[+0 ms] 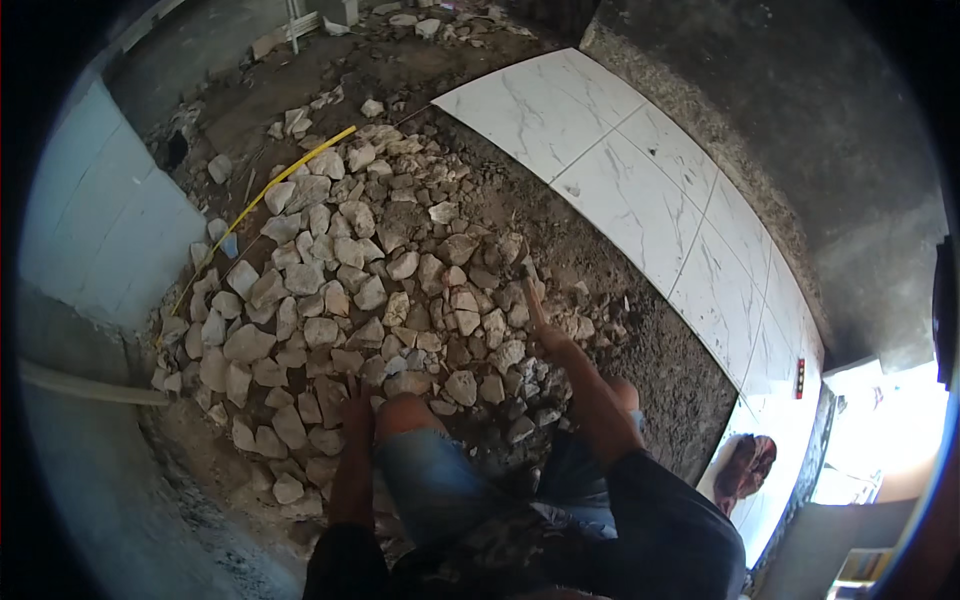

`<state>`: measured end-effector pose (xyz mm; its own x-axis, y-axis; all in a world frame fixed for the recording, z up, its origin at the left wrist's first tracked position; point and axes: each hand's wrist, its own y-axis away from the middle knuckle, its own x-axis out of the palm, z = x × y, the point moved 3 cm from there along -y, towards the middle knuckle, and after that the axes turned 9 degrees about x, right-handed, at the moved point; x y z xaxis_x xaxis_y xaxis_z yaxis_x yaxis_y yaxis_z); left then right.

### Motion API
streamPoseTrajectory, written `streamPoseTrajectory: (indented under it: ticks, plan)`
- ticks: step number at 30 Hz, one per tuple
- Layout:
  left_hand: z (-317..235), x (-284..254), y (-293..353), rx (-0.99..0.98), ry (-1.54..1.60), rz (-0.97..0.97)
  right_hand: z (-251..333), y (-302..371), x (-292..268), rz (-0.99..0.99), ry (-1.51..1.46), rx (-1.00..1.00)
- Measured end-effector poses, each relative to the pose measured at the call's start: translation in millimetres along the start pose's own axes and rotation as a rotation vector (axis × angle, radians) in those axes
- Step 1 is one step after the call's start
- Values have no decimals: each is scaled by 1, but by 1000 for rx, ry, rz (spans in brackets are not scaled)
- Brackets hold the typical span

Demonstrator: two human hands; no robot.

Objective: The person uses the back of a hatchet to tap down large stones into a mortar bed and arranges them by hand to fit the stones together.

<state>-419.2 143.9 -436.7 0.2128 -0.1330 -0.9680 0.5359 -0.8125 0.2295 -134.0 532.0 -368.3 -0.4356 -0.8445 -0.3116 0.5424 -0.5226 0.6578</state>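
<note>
Right hand (549,337) wrapped around a hammer (531,292) handle, fingers closed on it. Hammer's long axis runs near-vertical in frame, tilted slightly left at the top; head end points away from the body, up toward the white tiles, sitting just over the rubble around mid-frame. Head itself small and dark, shape hard to make out.

Left hand (357,400) down flat on the stones (330,300) just left of the bare knee (400,412), fingers spread, pointing away from the body.

Stone bed: pale broken chunks packed side by side, filling the floor strip from lower left up to top centre. Finer dark gravel and dirt (640,360) to the right of it, between stones and tile.

Row of white marbled floor tiles (640,190) laid diagonally, upper centre to lower right, edge to edge. Small red spirit level (799,377) lying on the tiles far right. Crumpled reddish cloth (745,467) on the tiles lower right.

Yellow string or tape line (270,190) stretched diagonally across upper-left of the stones. White block wall (100,220) at left. Pale pipe (80,385) at lower left, running horizontally.

No containers in view.
</note>
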Motion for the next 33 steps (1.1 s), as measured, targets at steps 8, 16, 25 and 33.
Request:
streamPoseTrajectory:
  ticks: [8,16,25,33]
  plan:
    - [24,2,18,2,-128,-119,275,209,-54,-323,-160,-635]
    - [20,-7,13,-49,117,91,374,217,-112,-840,-6,-1477]
    - [32,6,26,-42,-221,-34,16,59,59,-73,-263,414]
    - [20,29,5,-20,-61,-4,325,241,-105,-623,-48,-1070]
